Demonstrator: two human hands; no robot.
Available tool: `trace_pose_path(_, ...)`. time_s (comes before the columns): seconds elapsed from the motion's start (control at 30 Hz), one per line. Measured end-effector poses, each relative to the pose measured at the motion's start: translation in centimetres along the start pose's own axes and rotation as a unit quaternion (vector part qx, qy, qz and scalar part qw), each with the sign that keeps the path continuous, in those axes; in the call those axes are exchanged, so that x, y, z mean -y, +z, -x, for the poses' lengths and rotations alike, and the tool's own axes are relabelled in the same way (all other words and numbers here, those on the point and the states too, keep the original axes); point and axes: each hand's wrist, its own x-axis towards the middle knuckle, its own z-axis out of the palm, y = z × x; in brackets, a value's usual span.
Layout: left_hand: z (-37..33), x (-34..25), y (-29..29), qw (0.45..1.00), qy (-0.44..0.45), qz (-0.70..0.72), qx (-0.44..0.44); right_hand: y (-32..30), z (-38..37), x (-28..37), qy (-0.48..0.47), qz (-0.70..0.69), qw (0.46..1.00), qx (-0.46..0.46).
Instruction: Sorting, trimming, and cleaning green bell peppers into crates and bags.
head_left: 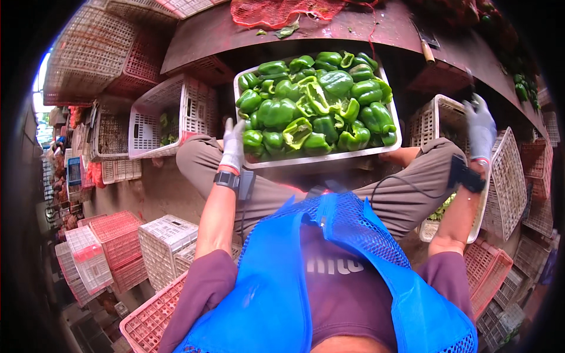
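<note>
My left hand (233,147), in a pale work glove, is beside the near left corner of a white crate (329,160). Its fingers point away from me along the crate's outer wall, slightly apart. Green bell peppers (279,113) heap the crate; several, such as the split pepper (297,133), are cut or broken open. My right hand (481,126), also gloved, is raised at the right, away from the peppers and blurred by motion. A thin dark thing (470,81) shows just beyond its fingertips; whether the hand holds it is unclear.
A bench (376,23) runs along the far side, bearing red netting (282,10) and a wooden-handled tool (427,53). A white crate (156,120) stands left, another crate (507,185) right. Behind me lie stacked red crates (120,235) and a pinkish-red crate (154,315).
</note>
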Motion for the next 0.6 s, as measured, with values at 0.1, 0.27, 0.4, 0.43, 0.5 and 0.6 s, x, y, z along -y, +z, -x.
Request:
trace_pose_path(0.1, -6.3, 6.2, -8.5, 0.967, 0.101, -0.230, 0.045, 2.7, 3.6, 10.7, -0.126, -0.144, 0.975, 0.109)
trace_pose_path(0.27, -1.0, 8.1, 3.0, 0.798, 0.054, -0.547, -0.248, 10.9, 10.6, 16.9, -0.201, -0.131, 0.929, 0.280)
trace_pose_path(0.4, -0.4, 7.5, 2.9, 0.769, 0.022, -0.593, -0.238, 15.3, 13.5, 21.6, -0.274, -0.119, 0.908, 0.292)
trace_pose_path(0.43, -0.4, 7.3, 2.8, 0.771, 0.024, -0.588, -0.242, 16.4, 13.8, 22.4, -0.285, -0.112, 0.906, 0.293)
trace_pose_path(0.5, 0.0, 7.2, 2.5, 0.799, 0.008, -0.564, -0.210, 19.0, 14.3, 23.0, -0.310, -0.058, 0.910, 0.270)
trace_pose_path(0.6, 0.6, 6.8, 1.0, 0.843, -0.010, -0.509, -0.174, 20.8, 15.5, 23.0, -0.333, -0.055, 0.910, 0.240)
